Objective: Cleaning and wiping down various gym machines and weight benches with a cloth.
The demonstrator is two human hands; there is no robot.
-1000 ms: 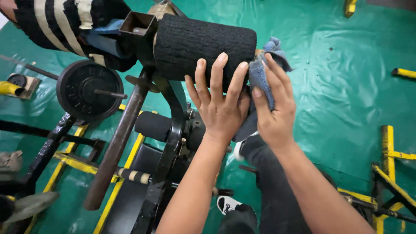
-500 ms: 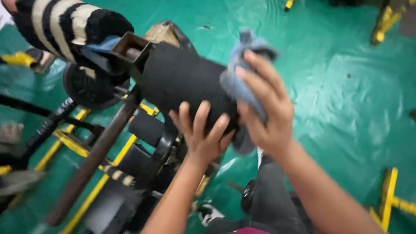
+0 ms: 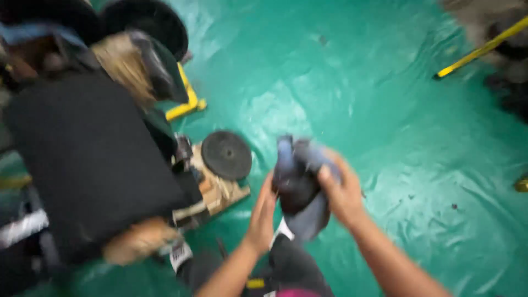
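Frame heavily motion-blurred. Both hands meet low centre, over the green floor. Right hand has its fingers closed round a rag: grey-blue cloth, crumpled into a lump, darker almost black in the middle, a lighter flap hanging below the hand. Left hand is against the rag's left side, fingers pointing up along it; can't tell if they are actually gripping it or just touching. Rag is held in the air between the two hands, above the person's dark trouser leg, clear of the machine. Big black pad fills the left of the view, well apart from the rag. Round black weight plate lies just left of the hands, near the pad. Yellow bar top right
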